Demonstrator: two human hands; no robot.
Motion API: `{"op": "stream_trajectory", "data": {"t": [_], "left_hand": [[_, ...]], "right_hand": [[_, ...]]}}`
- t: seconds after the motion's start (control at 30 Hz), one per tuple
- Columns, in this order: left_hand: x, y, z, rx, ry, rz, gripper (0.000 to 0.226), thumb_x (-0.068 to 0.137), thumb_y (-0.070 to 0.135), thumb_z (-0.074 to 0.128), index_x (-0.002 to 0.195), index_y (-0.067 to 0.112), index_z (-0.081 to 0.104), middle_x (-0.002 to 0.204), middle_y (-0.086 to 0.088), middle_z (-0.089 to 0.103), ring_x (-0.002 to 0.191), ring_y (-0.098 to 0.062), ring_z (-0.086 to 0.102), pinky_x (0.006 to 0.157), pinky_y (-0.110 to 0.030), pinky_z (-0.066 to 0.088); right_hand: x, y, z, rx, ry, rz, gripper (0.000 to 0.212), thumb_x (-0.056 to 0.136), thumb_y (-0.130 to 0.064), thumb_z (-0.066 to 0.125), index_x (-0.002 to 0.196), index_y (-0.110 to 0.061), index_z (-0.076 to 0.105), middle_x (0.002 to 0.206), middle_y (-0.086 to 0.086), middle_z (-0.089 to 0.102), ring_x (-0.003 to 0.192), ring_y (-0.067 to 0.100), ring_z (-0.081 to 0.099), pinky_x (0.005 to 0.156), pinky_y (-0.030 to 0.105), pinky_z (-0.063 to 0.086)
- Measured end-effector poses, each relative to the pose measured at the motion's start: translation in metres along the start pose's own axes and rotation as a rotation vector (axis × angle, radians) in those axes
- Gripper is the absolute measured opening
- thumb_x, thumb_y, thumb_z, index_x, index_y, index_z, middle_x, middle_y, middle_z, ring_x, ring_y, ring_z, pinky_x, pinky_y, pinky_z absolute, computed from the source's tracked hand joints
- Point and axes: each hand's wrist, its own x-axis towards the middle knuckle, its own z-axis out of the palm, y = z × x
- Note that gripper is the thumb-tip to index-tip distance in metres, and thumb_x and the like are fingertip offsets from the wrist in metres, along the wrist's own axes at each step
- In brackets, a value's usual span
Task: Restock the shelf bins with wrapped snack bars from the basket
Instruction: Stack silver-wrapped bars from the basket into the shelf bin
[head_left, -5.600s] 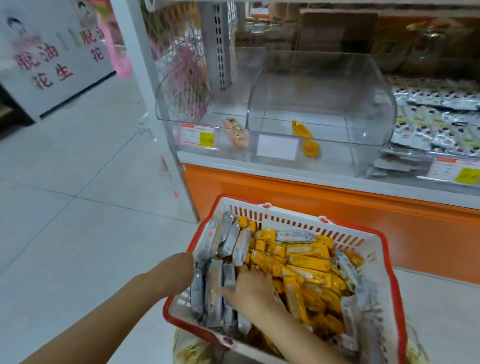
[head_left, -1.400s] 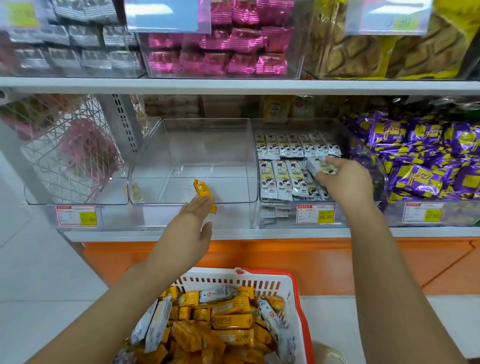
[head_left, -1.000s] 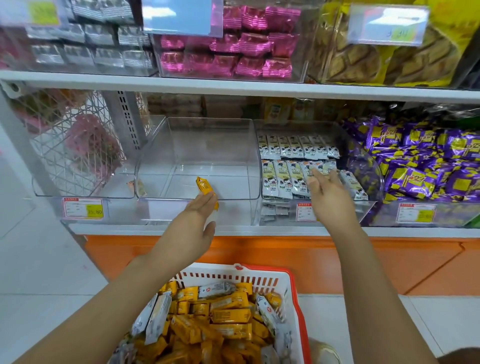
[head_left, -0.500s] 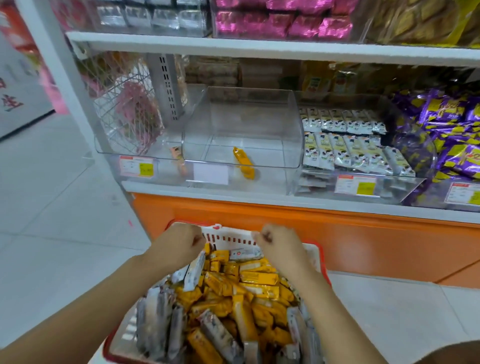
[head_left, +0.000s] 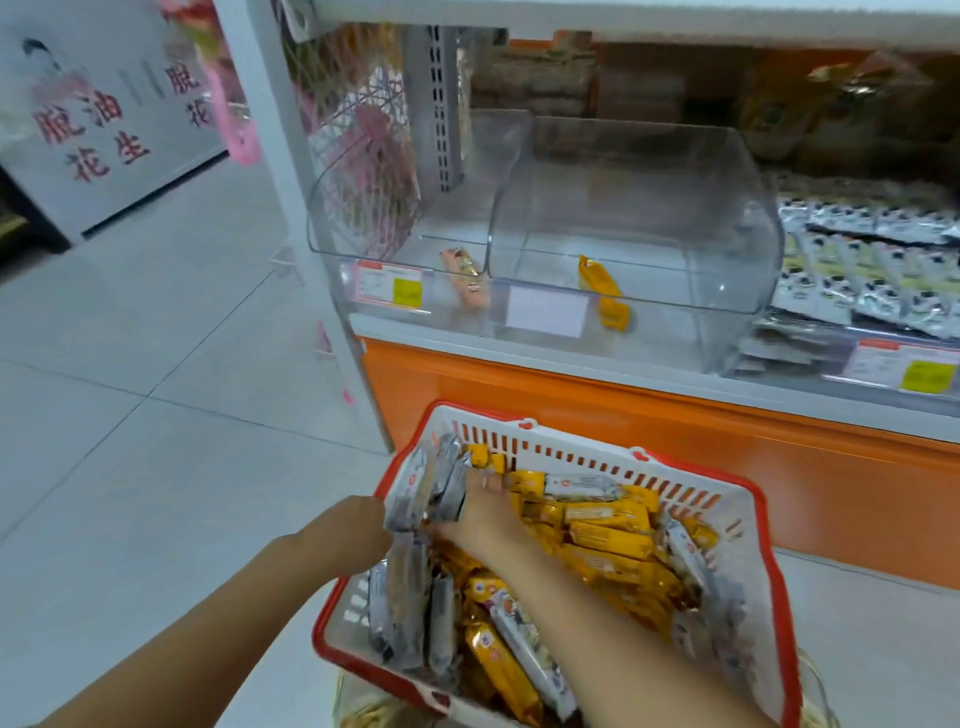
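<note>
Two hands that a second ago were reaching up into the shelf (head_left: 571, 358) bins are now down in the basket (head_left: 769, 540). I read this as one delivery finished and the next pick begun.

At the basket's left end, the right hand (head_left: 488, 514) curls its fingers round a bunch of silver bars (head_left: 418, 486) that stands upright. The left hand (head_left: 353, 530) lies against the other side of the same bunch, at the rim. Its fingers are hidden behind the wrappers, so I cannot tell whether it grips or only steadies.

The basket is heaped with yellow bars (head_left: 608, 540) across the middle and right, and more silver ones lie along the left and front. The clear middle bin (head_left: 737, 208) holds a lone yellow bar (head_left: 602, 283) near its front wall, as far as I can tell. The left bin (head_left: 332, 208) holds one orange-pink bar (head_left: 465, 270). The right bin (head_left: 831, 371) carries rows of silver packets (head_left: 857, 260). I judge the yellow restocking barely started.
</note>
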Motion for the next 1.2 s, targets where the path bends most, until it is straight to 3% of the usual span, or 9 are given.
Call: {"op": "stream_trajectory", "data": {"t": [0.17, 0.23, 0.33, 0.53, 0.67, 0.9, 1.0, 1.1, 1.2], "left_hand": [[-0.002, 0.005, -0.002, -0.010, 0.025, -0.004, 0.035, 0.102, 0.018, 0.034, 0.122, 0.000, 0.056, 0.126, -0.012, 0.056, 0.099, -0.018, 0.054, 0.069, -0.021, 0.041], [-0.003, 0.004, 0.000, -0.013, 0.018, -0.011, 0.035, 0.103, 0.016, 0.032, 0.124, 0.000, 0.056, 0.125, -0.012, 0.056, 0.106, -0.020, 0.057, 0.075, -0.021, 0.045], [-0.002, 0.000, 0.003, 0.016, 0.026, 0.019, 0.031, 0.100, 0.018, 0.038, 0.116, 0.003, 0.060, 0.108, -0.008, 0.061, 0.088, -0.017, 0.057, 0.071, -0.022, 0.045], [-0.005, -0.001, 0.003, -0.017, 0.009, 0.027, 0.031, 0.099, 0.020, 0.040, 0.115, 0.004, 0.060, 0.100, -0.008, 0.058, 0.083, -0.015, 0.053, 0.060, -0.019, 0.042], [-0.011, -0.004, 0.003, -0.046, 0.001, 0.033, 0.030, 0.097, 0.024, 0.043, 0.109, 0.005, 0.062, 0.096, -0.008, 0.060, 0.082, -0.017, 0.056, 0.066, -0.022, 0.046], [-0.019, 0.006, -0.002, -0.077, 0.000, 0.011, 0.031, 0.096, 0.021, 0.045, 0.066, 0.013, 0.041, 0.066, 0.001, 0.040, 0.054, -0.009, 0.039, 0.046, -0.017, 0.029], [-0.018, 0.004, -0.003, -0.097, 0.000, 0.025, 0.019, 0.095, 0.023, 0.046, 0.079, 0.013, 0.048, 0.069, 0.001, 0.044, 0.056, -0.009, 0.042, 0.047, -0.018, 0.033], [-0.019, 0.003, -0.001, -0.119, 0.002, 0.052, 0.024, 0.094, 0.024, 0.046, 0.071, 0.020, 0.042, 0.076, -0.002, 0.050, 0.064, -0.014, 0.050, 0.052, -0.021, 0.038], [-0.023, 0.010, -0.006, -0.224, 0.095, 0.090, 0.022, 0.096, 0.026, 0.046, 0.106, 0.011, 0.058, 0.110, -0.009, 0.060, 0.098, -0.024, 0.060, 0.075, -0.027, 0.046]], "right_hand": [[0.019, -0.012, 0.016, -0.115, 0.102, 0.078, 0.081, 0.089, -0.020, 0.065, 0.151, -0.026, 0.014, 0.155, 0.019, 0.008, 0.138, 0.039, 0.022, 0.107, 0.041, 0.038], [0.019, -0.013, 0.013, -0.135, 0.113, 0.094, 0.075, 0.089, -0.013, 0.062, 0.149, -0.029, 0.019, 0.154, 0.018, 0.008, 0.136, 0.039, 0.026, 0.104, 0.041, 0.040], [0.017, -0.015, 0.011, -0.188, 0.127, 0.129, 0.068, 0.089, -0.008, 0.057, 0.144, -0.030, 0.025, 0.153, 0.018, 0.010, 0.133, 0.039, 0.031, 0.100, 0.041, 0.042], [0.015, -0.013, 0.017, -0.231, 0.214, 0.121, 0.059, 0.090, -0.015, 0.057, 0.140, -0.027, 0.026, 0.147, 0.016, 0.022, 0.132, 0.037, 0.030, 0.095, 0.040, 0.047], [0.012, -0.005, 0.005, -0.052, 0.275, 0.158, 0.080, 0.080, -0.034, 0.074, 0.140, -0.016, 0.024, 0.145, 0.015, 0.028, 0.132, 0.032, 0.036, 0.099, 0.038, 0.044], [0.005, -0.004, -0.006, -0.072, 0.116, 0.326, 0.089, 0.080, -0.038, 0.074, 0.144, -0.006, 0.022, 0.137, 0.014, 0.046, 0.126, 0.030, 0.045, 0.093, 0.036, 0.050], [0.002, -0.008, -0.004, -0.220, 0.016, 0.371, 0.101, 0.081, -0.030, 0.073, 0.150, 0.000, 0.006, 0.147, 0.018, 0.034, 0.133, 0.032, 0.038, 0.098, 0.035, 0.048], [-0.007, -0.007, -0.009, -0.283, -0.034, 0.348, 0.096, 0.078, -0.035, 0.073, 0.150, -0.004, 0.018, 0.142, 0.016, 0.037, 0.126, 0.029, 0.045, 0.086, 0.032, 0.052], [-0.021, 0.000, -0.029, 0.058, -0.112, 0.300, 0.096, 0.076, -0.030, 0.073, 0.149, -0.005, 0.017, 0.136, 0.013, 0.048, 0.113, 0.026, 0.056, 0.074, 0.029, 0.049]]}}
